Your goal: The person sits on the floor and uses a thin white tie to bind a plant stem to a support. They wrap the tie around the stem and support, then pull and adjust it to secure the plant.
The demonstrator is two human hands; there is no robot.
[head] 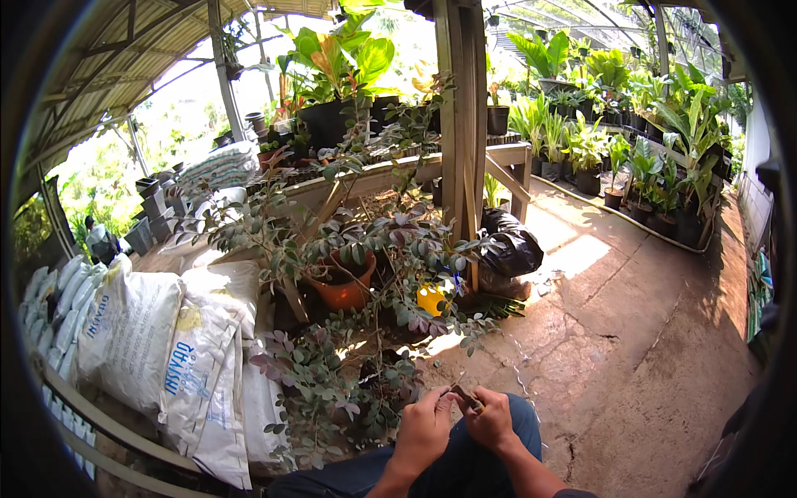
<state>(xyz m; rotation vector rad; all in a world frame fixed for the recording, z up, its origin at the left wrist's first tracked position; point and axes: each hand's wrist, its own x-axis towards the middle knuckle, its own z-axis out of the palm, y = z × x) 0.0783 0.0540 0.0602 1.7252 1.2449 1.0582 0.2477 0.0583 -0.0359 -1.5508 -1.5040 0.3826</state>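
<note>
My right hand (pixel 492 418) is closed around a small hand tool (pixel 466 397) with a dark blade-like end and a yellowish part at the grip; its exact kind is unclear. Close against it, my left hand (pixel 424 432) pinches a small, thin piece, mostly hidden by the fingers. Both hands meet above my knee in blue trousers (pixel 524 429). Just beyond them and to the left stands a leafy shrub (pixel 373 367) with grey-green and purplish leaves.
White printed sacks (pixel 134 333) are piled at left, beside a curved rail (pixel 112 426). Ahead are an orange pot (pixel 342 289), a yellow container (pixel 431 300), a wooden post (pixel 461 124) and a black plastic bag (pixel 512 244). Potted plants (pixel 588 155) line the cracked concrete floor (pixel 622 373).
</note>
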